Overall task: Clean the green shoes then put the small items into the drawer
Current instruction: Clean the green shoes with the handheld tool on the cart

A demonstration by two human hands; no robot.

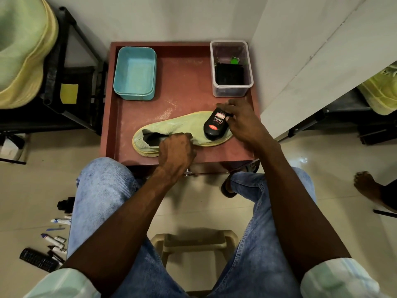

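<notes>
Near on the left floor lie several pens (56,239) and 1 black remote (38,259). A tan stool (194,241) stands between the 2 knees. Farther on, 1 green shoe (182,130) lies on its side on the red table (189,87). The left hand (177,150) grips the shoe's opening with curled fingers. The right hand (242,121) holds 1 black polish bottle (215,126) against the toe, fingers curled round it and covering the shoe's tip. At the far left is 1 blue tub (135,73). At the far right, 1 clear box (231,68) holds a black wallet (229,76). 2 more green shoes show, 1 at the far left (23,50) and 1 on the right shelf (381,93).
</notes>
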